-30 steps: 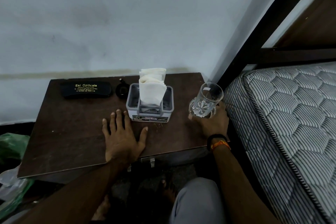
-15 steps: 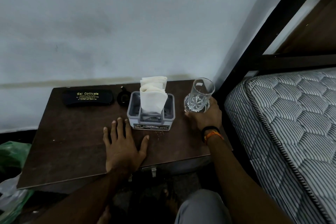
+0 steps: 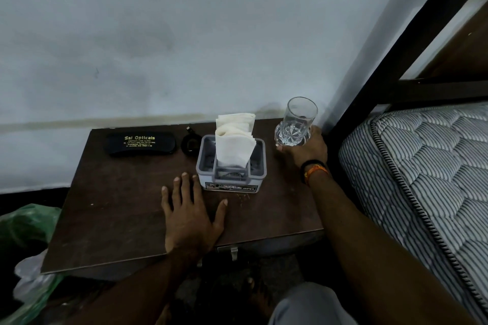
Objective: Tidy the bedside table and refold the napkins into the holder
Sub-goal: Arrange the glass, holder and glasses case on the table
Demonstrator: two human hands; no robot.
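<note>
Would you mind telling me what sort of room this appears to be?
Most likely a bedroom: a quilted striped mattress on a dark bed frame sits beside a small wooden bedside table holding a spectacle case, a napkin holder and a drinking glass.

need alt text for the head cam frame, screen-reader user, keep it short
A person's right hand grips a clear cut-glass tumbler at the back right of a dark wooden bedside table, while the left hand lies flat, fingers spread. Between them stands a grey holder with white napkins; a black glasses case lies at the back left.
</note>
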